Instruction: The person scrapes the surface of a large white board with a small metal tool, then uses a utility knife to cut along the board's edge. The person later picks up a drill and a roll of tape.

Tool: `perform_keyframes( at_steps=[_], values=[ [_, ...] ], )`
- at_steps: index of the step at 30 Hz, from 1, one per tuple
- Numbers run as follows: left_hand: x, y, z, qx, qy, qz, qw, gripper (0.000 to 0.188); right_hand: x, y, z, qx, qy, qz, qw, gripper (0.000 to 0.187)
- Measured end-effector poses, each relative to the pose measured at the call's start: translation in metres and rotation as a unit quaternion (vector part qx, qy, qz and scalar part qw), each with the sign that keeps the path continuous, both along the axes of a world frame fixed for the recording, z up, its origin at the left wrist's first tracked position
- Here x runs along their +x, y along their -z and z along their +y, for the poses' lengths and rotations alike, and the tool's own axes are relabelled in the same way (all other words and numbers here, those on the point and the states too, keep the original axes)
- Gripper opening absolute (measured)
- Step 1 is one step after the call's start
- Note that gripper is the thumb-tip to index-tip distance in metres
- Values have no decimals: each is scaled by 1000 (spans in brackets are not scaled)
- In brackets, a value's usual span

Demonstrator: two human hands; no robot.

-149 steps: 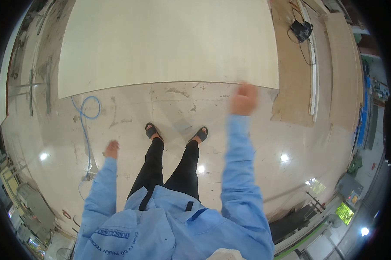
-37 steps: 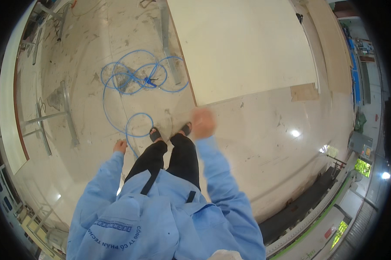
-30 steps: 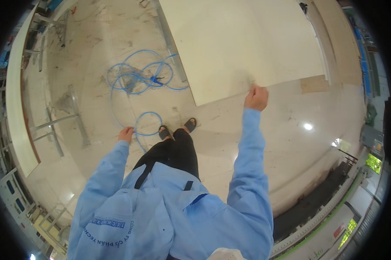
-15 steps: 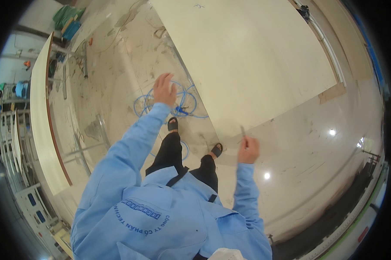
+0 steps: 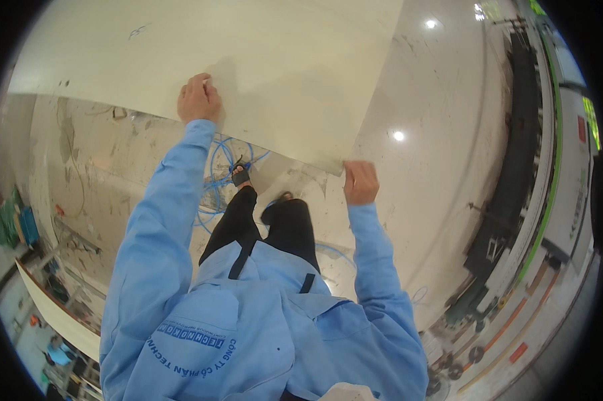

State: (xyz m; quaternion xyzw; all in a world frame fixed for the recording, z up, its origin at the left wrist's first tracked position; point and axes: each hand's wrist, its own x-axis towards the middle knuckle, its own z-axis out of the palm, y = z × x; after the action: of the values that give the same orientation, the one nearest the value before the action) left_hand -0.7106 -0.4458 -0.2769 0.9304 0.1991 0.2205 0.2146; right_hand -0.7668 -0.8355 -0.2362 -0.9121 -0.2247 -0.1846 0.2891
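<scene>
Hose is the main trip hazard here: a thin blue hose (image 5: 216, 184) lies in messy loops on the floor (image 5: 435, 200), partly under the near edge of the big board (image 5: 281, 73) and right around the feet. One open-toed dark sandal (image 5: 240, 176) sits among the loops, and another bit of hose curves out to the right of the legs. Over on the right there's a long machine (image 5: 572, 180) with a black bed, pale body and green stripe, bare floor between it and the board. Near left, a second cream board (image 5: 57, 304) with a brown edge, a metal frame (image 5: 81, 244) by it, plus a crumpled green cloth or bag (image 5: 7, 220) next to something blue.

The big board fills the far side: flat, smooth, cream, straight-edged, faint sheen, with a small pen squiggle on it at far left. Floor's pale and shiny, kinda scuffed and stained, with lights reflecting off it. Sleeves are soft, wrinkled blue cloth.

As for the hands, the left hand (image 5: 199, 98) is on the board just in from the near edge, fingers bent; can't tell if there's anything in them. The right hand (image 5: 361, 182) is curled up right at the board's near right corner, and whether it's pinching the edge or holding something, I can't tell.
</scene>
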Motion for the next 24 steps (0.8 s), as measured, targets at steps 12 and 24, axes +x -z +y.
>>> perform_keyframes(
  at_steps=[12, 24],
  values=[
    [4, -7, -5, 40, 5, -9, 999, 15, -56, 18, 11, 38, 155, 15, 987, 8],
    [7, -10, -7, 25, -8, 33, 999, 17, -74, 35, 81, -14, 325, 11, 945, 8]
  ],
)
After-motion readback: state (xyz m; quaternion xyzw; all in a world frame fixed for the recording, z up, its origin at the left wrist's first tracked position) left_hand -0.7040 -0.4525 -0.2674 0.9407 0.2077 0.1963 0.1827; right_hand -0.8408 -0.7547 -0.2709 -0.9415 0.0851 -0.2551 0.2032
